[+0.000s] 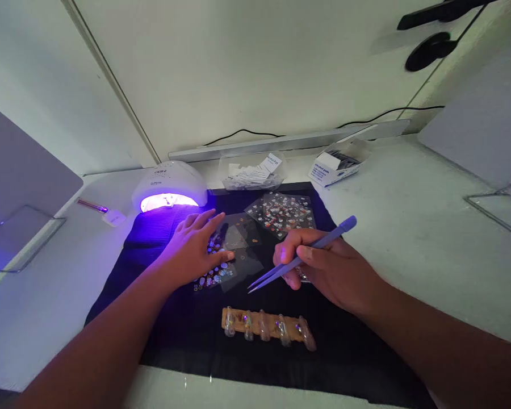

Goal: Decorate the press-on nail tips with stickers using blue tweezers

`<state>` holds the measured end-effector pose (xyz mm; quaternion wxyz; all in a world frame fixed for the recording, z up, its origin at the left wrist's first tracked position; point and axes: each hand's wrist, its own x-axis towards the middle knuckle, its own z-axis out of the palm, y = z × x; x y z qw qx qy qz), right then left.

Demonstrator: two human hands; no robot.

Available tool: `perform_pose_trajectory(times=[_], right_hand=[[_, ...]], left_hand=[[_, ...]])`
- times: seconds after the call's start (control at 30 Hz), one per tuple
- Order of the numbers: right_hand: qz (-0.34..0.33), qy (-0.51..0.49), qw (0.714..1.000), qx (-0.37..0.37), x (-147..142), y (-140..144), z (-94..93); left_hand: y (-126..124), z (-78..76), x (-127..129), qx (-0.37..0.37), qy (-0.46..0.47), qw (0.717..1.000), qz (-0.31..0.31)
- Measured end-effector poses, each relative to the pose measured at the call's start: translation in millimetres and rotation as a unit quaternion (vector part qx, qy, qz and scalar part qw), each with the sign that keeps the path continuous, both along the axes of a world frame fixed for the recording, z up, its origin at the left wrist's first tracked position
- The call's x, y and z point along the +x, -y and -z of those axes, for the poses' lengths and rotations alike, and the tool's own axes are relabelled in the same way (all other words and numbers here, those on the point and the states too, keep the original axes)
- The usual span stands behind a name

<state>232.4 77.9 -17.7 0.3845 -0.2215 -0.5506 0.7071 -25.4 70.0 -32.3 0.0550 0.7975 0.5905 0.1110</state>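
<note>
My right hand (336, 272) grips a pair of grey tweezers (330, 236), whose tips point down and left above the black cloth. The tips look slightly apart, with nothing visible between them. My left hand (193, 247) lies with fingers spread over clear nail sticker sheets (215, 278), partly covering them. Its thumb rests by a nearly bare clear sheet (242, 264). Nearer to me, several clear false nails (264, 325) sit in a row across a wooden strip (238, 319); some carry small shiny spots. Something patterned beneath my right hand is mostly hidden.
A white nail lamp (170, 173) glows purple at the back left. More sticker sheets (285, 210) lie behind my hands. At the back stand a clear tray (225, 170) of white packets and an alcohol pads box (323, 170). A thin tube with a tag (113, 217) lies left.
</note>
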Motion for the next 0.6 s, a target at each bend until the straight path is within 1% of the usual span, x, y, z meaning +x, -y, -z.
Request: perform_pose_trajectory(times=[0.1, 0.23, 0.47, 0.6], right_hand=[[0.007, -0.010, 1.000, -0.004, 0.7, 0.1, -0.6], [0.034, -0.020, 0.999, -0.003, 3.1, 0.6, -1.2], [0.114, -0.031, 0.992, 0.036, 3.8, -3.2, -0.4], [0.122, -0.024, 0.991, 0.056, 0.8, -1.4, 6.0]], left_hand=[[-4.4, 5.3, 4.3, 0.012, 0.007, 1.000, 0.000], [-5.1, 5.3, 5.3, 0.033, 0.013, 0.999, -0.005], [-3.7, 6.6, 7.0, 0.073, 0.040, 0.996, 0.015], [-0.8, 7.1, 8.5, 0.100, 0.085, 0.991, 0.032]])
